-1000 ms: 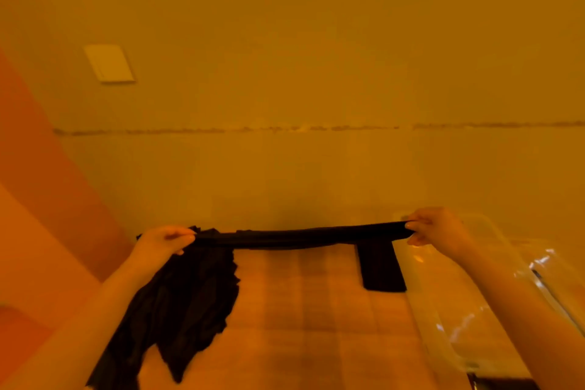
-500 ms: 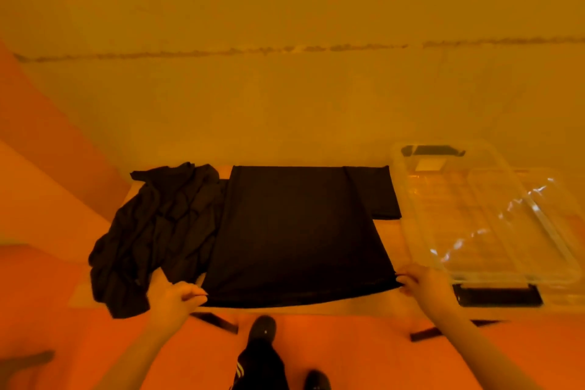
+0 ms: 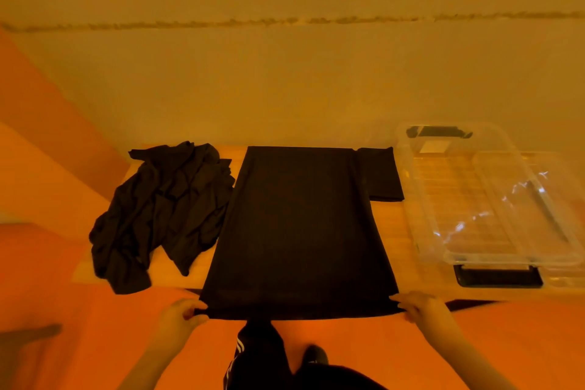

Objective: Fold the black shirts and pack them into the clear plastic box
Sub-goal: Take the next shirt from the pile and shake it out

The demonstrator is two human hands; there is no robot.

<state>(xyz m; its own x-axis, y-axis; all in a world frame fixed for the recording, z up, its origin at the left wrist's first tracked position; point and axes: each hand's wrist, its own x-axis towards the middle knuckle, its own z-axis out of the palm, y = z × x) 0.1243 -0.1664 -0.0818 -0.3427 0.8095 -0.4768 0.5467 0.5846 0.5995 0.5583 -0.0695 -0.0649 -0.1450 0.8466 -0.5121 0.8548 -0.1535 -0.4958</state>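
While left hand and right hand pinch shirt hem corners, person should keep it taut and flat before folding.

We see a plain black shirt, a crumpled black shirt, a clear box with black latches, a striped light-wood worktop, an orange floor, and white-striped black trousers.

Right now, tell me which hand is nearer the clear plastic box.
Right. The right hand is just before the box's near-left corner; the left hand is across the shirt.
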